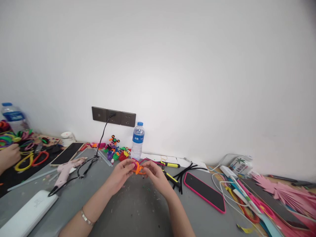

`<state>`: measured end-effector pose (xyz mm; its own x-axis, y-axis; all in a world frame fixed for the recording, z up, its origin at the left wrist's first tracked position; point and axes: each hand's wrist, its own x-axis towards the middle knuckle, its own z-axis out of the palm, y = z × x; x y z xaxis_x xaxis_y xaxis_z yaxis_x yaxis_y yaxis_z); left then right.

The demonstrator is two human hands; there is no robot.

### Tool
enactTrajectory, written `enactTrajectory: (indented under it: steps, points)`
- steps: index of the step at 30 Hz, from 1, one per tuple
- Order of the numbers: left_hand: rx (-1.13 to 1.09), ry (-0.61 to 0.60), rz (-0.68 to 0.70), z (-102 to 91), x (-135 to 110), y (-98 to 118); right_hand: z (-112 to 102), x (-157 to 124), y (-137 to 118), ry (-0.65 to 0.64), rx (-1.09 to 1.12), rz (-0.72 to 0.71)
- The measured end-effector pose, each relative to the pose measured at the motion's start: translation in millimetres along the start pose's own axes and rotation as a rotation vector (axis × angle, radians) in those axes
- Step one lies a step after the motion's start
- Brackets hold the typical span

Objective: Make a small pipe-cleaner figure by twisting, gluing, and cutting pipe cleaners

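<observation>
Left hand [122, 173] and right hand [156, 176] meet, fingertips pinched on an orange pipe-cleaner shape [138, 170] toward the bench's [138, 210] far edge, near the water bottle [137, 141]. Bending looks midway; another twist calls for 2 steady pinches.

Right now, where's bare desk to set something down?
Bare grey table between the forearms, below left hand and right hand holding the orange pipe cleaner; also between glue gun and left forearm. Crowded: right of pink phone, far left.
</observation>
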<state>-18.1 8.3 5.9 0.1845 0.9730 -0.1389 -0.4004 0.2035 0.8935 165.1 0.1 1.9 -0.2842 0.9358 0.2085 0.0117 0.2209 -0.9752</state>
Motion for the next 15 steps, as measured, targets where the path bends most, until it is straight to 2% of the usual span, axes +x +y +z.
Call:
enactTrajectory:
  steps: [4, 8, 15]
  points:
    - [-0.103, -0.074, -0.088, 0.6, -0.8, -1.5, 6.0, 1.2, -8.3, 0.038, 0.098, -0.025]
    - [-0.129, -0.114, -0.098, -1.7, 0.0, -6.1, 5.0, 1.9, -9.3, 0.103, 0.123, -0.030]
    - [-0.150, -0.121, -0.140, 1.5, -1.6, -2.4, 4.6, -0.4, -9.8, 0.077, 0.093, -0.077]
